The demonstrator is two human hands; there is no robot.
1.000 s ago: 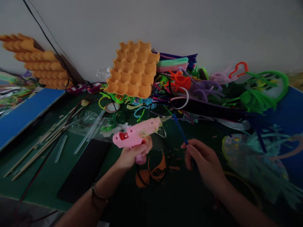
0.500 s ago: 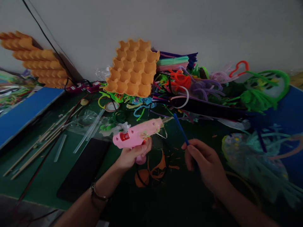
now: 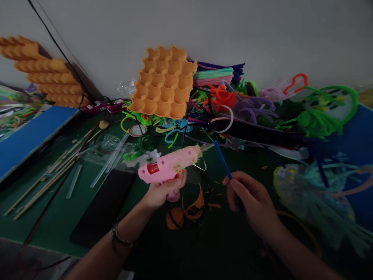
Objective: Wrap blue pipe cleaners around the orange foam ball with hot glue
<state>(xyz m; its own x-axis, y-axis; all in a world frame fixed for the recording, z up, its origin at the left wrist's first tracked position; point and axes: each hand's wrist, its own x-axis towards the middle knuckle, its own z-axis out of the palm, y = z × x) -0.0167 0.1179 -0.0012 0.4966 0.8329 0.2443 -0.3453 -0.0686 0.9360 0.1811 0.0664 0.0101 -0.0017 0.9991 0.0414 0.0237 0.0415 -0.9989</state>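
A pink hot glue gun [image 3: 171, 163] is gripped by its handle in my left hand [image 3: 163, 190], its nozzle pointing right. My right hand [image 3: 250, 194] pinches a thin blue stick [image 3: 223, 160], possibly a pipe cleaner, held at a slant. The top end of the stick is at the nozzle tip; whether they touch I cannot tell for sure. Below the gun, torn orange egg-carton scraps [image 3: 175, 217] lie on the dark green table [image 3: 58, 221]. The lower part of the blue stick is hidden by my right hand.
An orange egg tray [image 3: 166, 83] leans at the back before a heap of coloured pipe cleaners [image 3: 250, 105]. Left are wooden sticks [image 3: 58, 171], clear glue sticks [image 3: 74, 181] and a black flat object [image 3: 101, 210]. A plastic-wrapped bundle [image 3: 314, 194] lies at right.
Almost nothing differs. Both hands keep their grip, with the nozzle still at the blue stick's top end; the view has shifted very slightly.
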